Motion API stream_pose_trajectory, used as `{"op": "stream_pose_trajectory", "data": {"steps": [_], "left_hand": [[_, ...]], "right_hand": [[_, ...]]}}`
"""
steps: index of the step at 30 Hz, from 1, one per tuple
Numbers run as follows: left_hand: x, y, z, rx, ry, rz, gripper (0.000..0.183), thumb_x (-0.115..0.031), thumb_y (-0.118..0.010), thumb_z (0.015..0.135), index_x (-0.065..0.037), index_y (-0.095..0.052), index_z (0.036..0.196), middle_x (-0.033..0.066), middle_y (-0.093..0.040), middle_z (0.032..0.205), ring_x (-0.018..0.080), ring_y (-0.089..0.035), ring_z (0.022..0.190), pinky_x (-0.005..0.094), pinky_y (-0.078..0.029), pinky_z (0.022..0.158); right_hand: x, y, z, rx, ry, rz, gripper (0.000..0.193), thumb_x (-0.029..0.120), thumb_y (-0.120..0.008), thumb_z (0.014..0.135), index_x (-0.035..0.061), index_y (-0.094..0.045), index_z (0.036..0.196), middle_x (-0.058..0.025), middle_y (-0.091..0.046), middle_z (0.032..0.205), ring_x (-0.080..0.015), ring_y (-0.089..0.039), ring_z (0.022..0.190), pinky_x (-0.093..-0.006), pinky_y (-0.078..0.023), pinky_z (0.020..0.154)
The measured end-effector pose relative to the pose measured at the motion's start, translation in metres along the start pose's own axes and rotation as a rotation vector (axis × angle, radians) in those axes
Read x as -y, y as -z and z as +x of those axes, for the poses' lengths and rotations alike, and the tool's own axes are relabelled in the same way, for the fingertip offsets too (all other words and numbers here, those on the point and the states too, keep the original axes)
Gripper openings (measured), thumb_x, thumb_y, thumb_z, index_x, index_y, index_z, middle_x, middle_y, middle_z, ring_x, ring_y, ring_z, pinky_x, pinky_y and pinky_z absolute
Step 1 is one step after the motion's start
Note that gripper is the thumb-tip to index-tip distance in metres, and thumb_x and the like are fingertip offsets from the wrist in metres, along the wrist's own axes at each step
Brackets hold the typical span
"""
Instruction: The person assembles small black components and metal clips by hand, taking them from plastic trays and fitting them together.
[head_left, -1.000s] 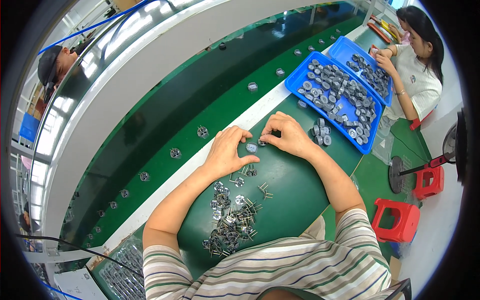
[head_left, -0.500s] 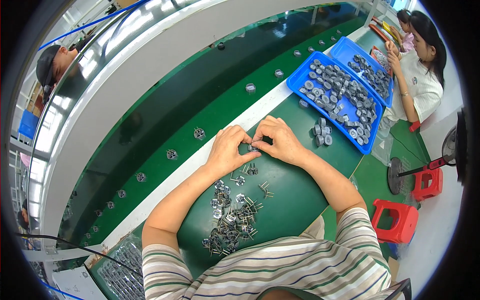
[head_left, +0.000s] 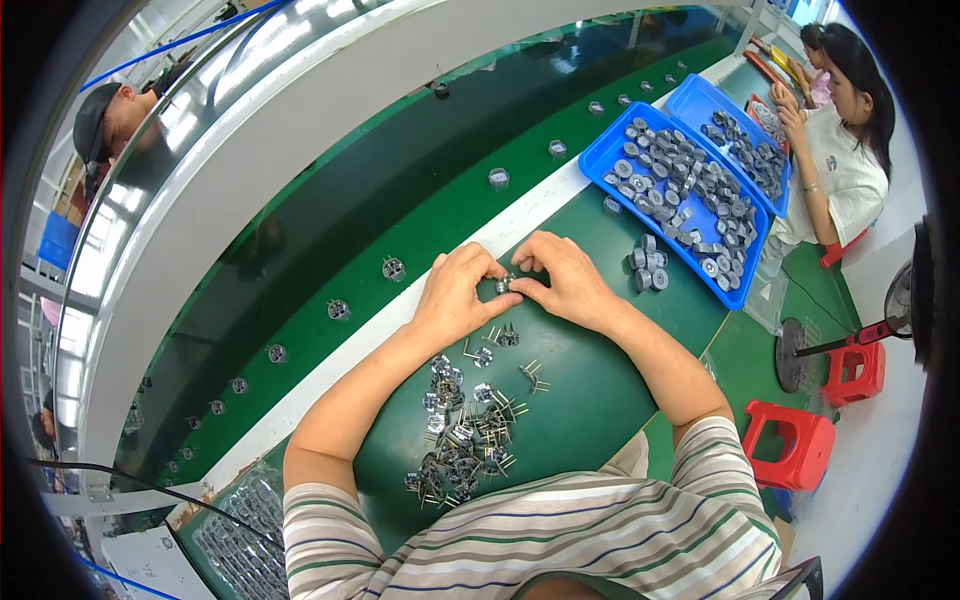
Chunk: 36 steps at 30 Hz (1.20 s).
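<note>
Between the fingertips of my two hands is a small round electronic part (head_left: 503,286), silver and dark, partly hidden by the fingers. My left hand (head_left: 455,292) pinches it from the left with thumb and fingers. From the other side my right hand (head_left: 568,285) holds it, its thumb against the part and its index finger bent above. Just below the hands lie a few loose parts with metal pins (head_left: 507,336). A larger heap of similar pinned circuit parts (head_left: 462,440) spreads over the green tabletop (head_left: 590,385) nearer my body.
A blue tray (head_left: 732,297) of grey round pieces stands at the right, with several more grey pieces (head_left: 648,265) beside it. Beyond a white ledge (head_left: 375,318), a green conveyor belt (head_left: 440,225) carries spaced parts. Co-workers sit at far right; red stools (head_left: 790,445) stand on the floor.
The parts on the belt have shifted slightly toward the lower left. My fingers have moved a little around the small part, which now shows more between them.
</note>
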<state>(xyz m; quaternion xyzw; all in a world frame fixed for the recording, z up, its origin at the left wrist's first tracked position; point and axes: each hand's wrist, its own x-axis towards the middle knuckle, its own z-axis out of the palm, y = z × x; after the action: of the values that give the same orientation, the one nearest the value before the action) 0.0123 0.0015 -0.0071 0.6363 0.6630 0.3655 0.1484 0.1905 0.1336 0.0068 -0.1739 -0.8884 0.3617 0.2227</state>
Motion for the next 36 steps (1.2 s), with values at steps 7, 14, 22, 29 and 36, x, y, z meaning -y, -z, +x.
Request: {"op": "stream_pose_trajectory", "data": {"steps": [7,14,22,29,36], "left_hand": [[0.033,0.042,0.014,-0.239,0.134,0.427,0.034,-0.028,-0.09,0.077,-0.007,-0.072,0.097,0.0065,-0.065,0.098,0.0277,-0.062,0.101,0.0418,-0.042,0.088],[0.043,0.04,0.026,-0.281,0.092,0.535,0.048,-0.031,-0.09,0.079,-0.009,-0.071,0.117,0.0081,-0.065,0.114,0.0321,-0.058,0.117,0.0493,-0.039,0.098],[0.044,0.021,0.104,-0.251,0.026,0.536,0.036,-0.032,-0.087,0.082,-0.012,-0.078,0.111,0.0037,-0.071,0.115,0.0252,-0.06,0.117,0.044,-0.039,0.097],[0.023,0.022,0.08,-0.206,-0.04,0.506,0.024,-0.027,-0.086,0.081,-0.011,-0.079,0.097,0.002,-0.072,0.102,0.023,-0.062,0.108,0.0419,-0.038,0.093],[0.002,0.012,0.005,-0.127,-0.009,0.294,0.027,-0.022,-0.089,0.077,-0.011,-0.075,0.097,0.0015,-0.071,0.101,0.022,-0.063,0.102,0.0394,-0.038,0.092]], "right_hand": [[0.015,0.01,-0.01,0.444,0.28,0.028,0.023,0.027,-0.084,0.087,0.0109,-0.07,0.097,-0.002,-0.067,0.091,-0.0201,-0.064,0.097,-0.0386,-0.046,0.088],[0.006,0.02,-0.003,0.146,0.334,-0.028,0.012,0.013,-0.081,0.085,0.0105,-0.069,0.086,-0.0015,-0.063,0.09,-0.0229,-0.06,0.094,-0.0383,-0.044,0.084],[-0.008,0.014,-0.001,0.046,0.503,-0.261,0.013,0.012,-0.081,0.08,0.0121,-0.068,0.082,-0.0003,-0.06,0.09,-0.0207,-0.058,0.095,-0.0386,-0.041,0.082],[-0.014,0.03,0.001,0.033,0.478,-0.238,0.017,0.012,-0.085,0.079,0.0133,-0.068,0.081,0.0013,-0.06,0.085,-0.0201,-0.057,0.093,-0.0384,-0.039,0.084],[-0.004,0.006,-0.005,0.001,0.217,-0.256,0.023,0.026,-0.084,0.085,0.0105,-0.068,0.093,-0.0023,-0.064,0.087,-0.0228,-0.06,0.092,-0.0403,-0.039,0.085]]}}
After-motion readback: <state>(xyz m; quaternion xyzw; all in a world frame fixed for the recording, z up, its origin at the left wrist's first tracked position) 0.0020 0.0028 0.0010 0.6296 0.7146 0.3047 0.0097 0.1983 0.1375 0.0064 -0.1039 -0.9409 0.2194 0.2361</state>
